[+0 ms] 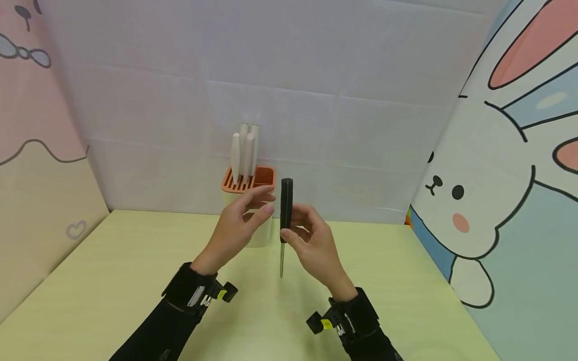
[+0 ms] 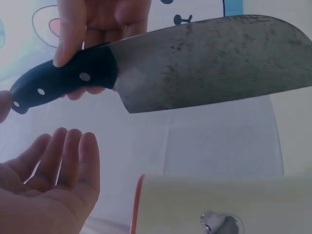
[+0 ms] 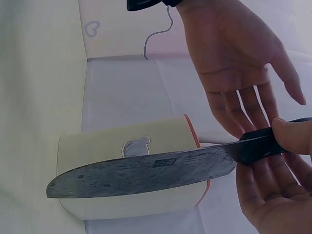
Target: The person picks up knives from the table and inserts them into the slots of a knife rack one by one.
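My right hand (image 1: 316,245) pinches a kitchen knife (image 1: 286,203) by its black riveted handle (image 2: 73,78). The blade (image 2: 209,63) is broad and stained, and in the head view it points down, seen nearly edge-on. Just left of the handle is my left hand (image 1: 241,223), its fingers extended and its palm facing the knife. In the left wrist view a thumb tip (image 2: 3,106) appears right at the handle's butt. Behind both hands stands a cream knife holder (image 3: 112,146) with an orange slotted top (image 1: 230,186), partly hidden by the left hand.
Several white-handled knives (image 1: 246,150) stand upright in the holder's slots. Beside the slots is a wider opening (image 1: 265,175). The holder is on a pale yellow table (image 1: 149,260), close to the white back wall (image 1: 352,150). Cartoon-printed panels (image 1: 492,200) flank the table.
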